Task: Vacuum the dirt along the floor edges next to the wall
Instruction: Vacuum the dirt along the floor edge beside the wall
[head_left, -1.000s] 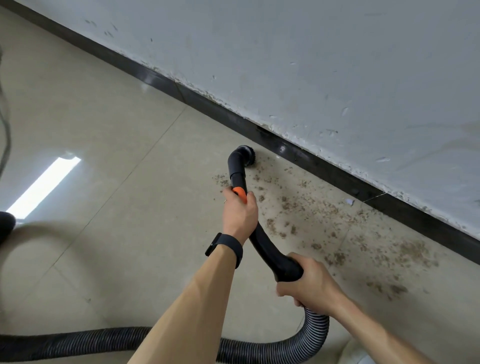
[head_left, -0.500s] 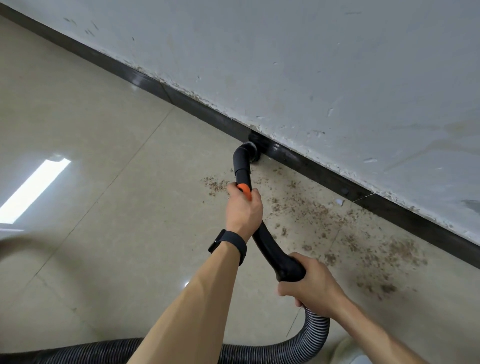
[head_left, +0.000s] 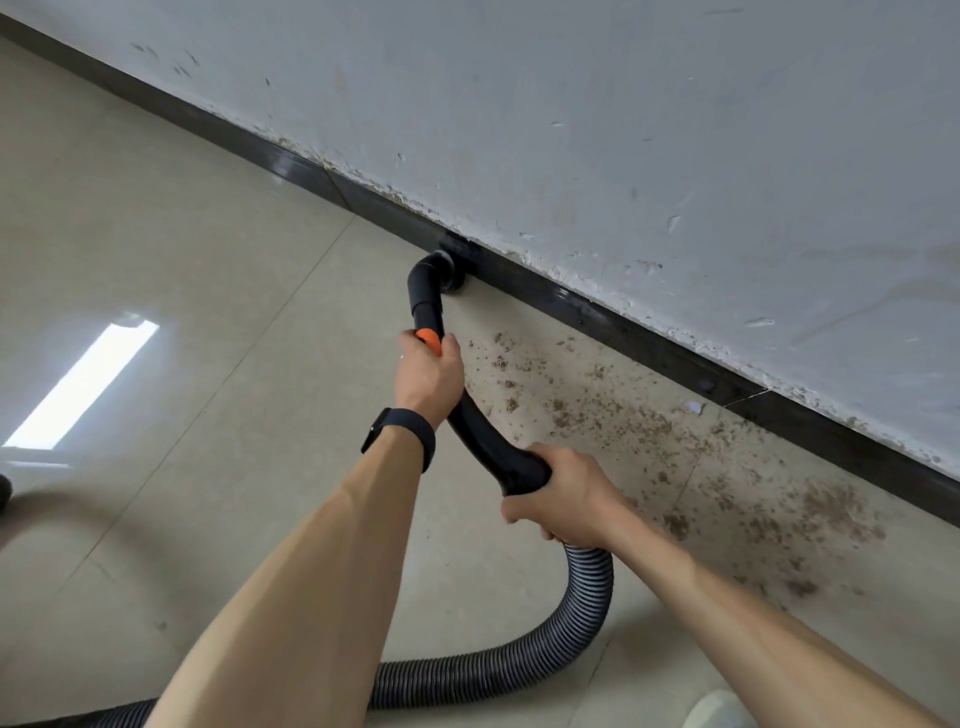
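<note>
A black vacuum wand (head_left: 483, 436) with an orange collar runs from my hands toward the wall. Its round brush nozzle (head_left: 451, 273) presses against the black baseboard (head_left: 649, 343) where floor meets wall. My left hand (head_left: 428, 376) grips the wand just below the orange collar; a black watch sits on that wrist. My right hand (head_left: 563, 493) grips the curved handle where the ribbed grey hose (head_left: 571, 629) joins. Brown dirt (head_left: 675, 441) lies scattered on the beige tile to the right of the nozzle, along the baseboard.
The white scuffed wall (head_left: 675, 130) runs diagonally from upper left to lower right. The hose loops back across the floor to the lower left. A small white scrap (head_left: 694, 407) lies by the baseboard. A shoe tip (head_left: 717, 712) shows at the bottom right.
The nozzle has been pushed forward from the open floor to the baseboard. Dirt that lay left of the wand is gone from the tile.
</note>
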